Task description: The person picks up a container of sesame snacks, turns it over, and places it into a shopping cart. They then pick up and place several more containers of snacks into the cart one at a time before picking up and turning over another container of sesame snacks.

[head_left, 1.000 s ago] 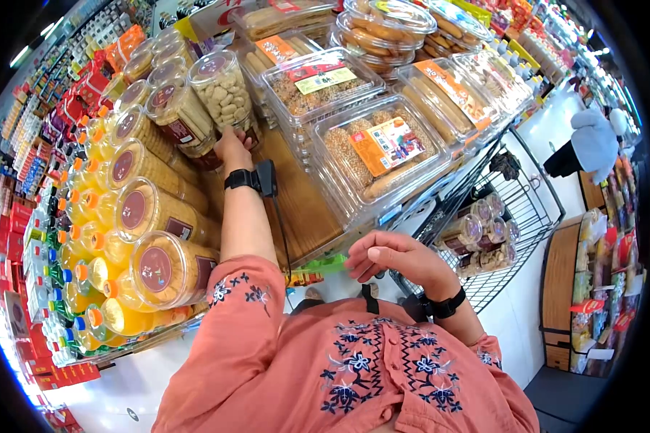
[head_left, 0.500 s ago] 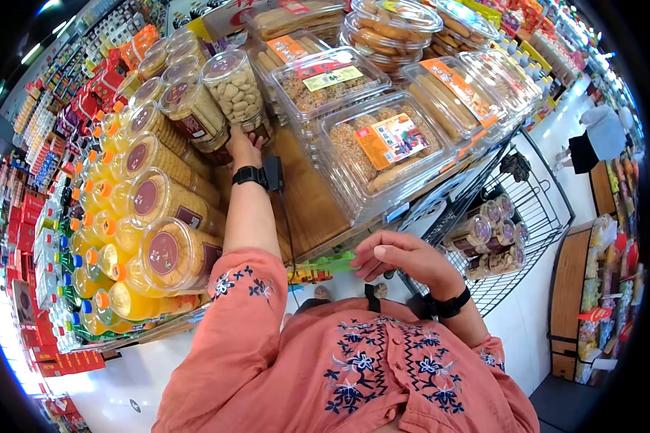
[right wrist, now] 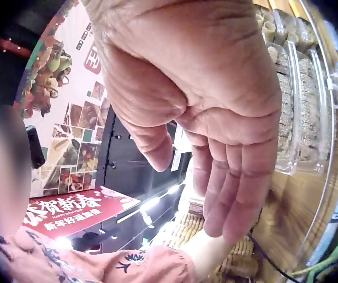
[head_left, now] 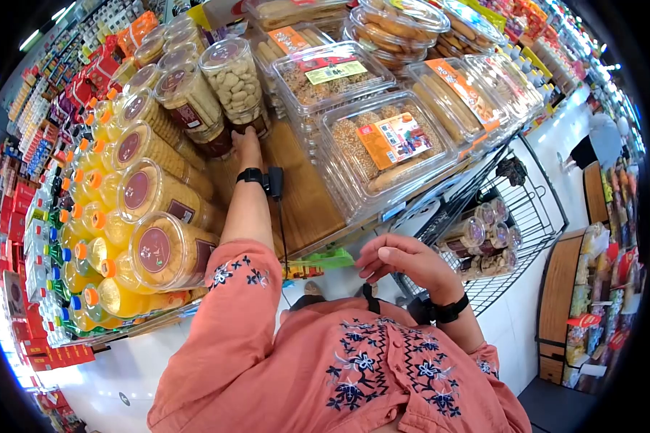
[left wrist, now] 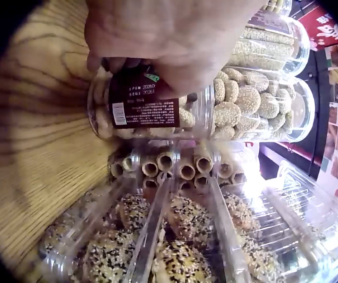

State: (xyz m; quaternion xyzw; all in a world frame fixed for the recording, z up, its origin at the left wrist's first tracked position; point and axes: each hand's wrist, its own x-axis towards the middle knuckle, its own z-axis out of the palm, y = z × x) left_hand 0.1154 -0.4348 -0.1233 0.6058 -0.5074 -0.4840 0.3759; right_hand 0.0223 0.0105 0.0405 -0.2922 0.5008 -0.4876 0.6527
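- Head view showed me the left hand (head_left: pixel 247 148) stretched out to a clear jar of round biscuits (head_left: pixel 232 81). The jar stood upright on the wooden desk (head_left: pixel 307 198), close among other jars and lidded trays of snacks (head_left: pixel 383 144).
- Left wrist view showed its fingers (left wrist: pixel 145 59) curled over the jar's dark label, gripping it near the base.
- I saw the right hand (head_left: pixel 406 263) hanging near the chest, fingers loosely bent, holding nothing, with 1 wire cart (head_left: pixel 534 209) just beside it.

My blouse (head_left: pixel 339 375) is salmon pink, stitched with navy flowers and zigzags. The clear cookie jar (left wrist: pixel 245 109) wears a maroon label (left wrist: pixel 144 106) printed white; the shelf (left wrist: pixel 33 147) shows tan woodgrain; the juice bottles (head_left: pixel 119 299) glow yellow-orange, mostly under orange caps
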